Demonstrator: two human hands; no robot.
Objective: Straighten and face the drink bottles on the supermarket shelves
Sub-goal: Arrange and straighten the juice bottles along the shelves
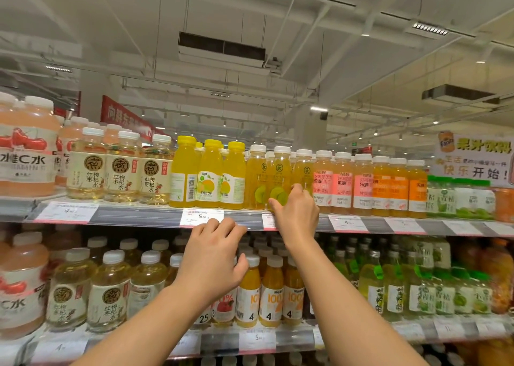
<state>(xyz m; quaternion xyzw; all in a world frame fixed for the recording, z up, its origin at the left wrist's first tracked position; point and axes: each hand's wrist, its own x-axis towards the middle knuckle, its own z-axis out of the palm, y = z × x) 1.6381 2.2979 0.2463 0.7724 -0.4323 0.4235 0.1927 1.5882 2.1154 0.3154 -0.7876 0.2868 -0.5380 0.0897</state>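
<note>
The top shelf carries a long row of drink bottles. My right hand grips the lower part of a yellow bottle with a white cap and a green fruit label, thumb on its left side and fingers round its right. Left of it stand three yellow-capped juice bottles; the leftmost shows its barcode side. My left hand hovers below the shelf edge with fingers loosely curled, holding nothing, close to the 5.00 price tag.
Pale red-date water bottles and big pink bottles fill the left of the shelf; pink and orange-labelled bottles and green ones fill the right. The lower shelf holds orange juice bottles. A hanging sign is at right.
</note>
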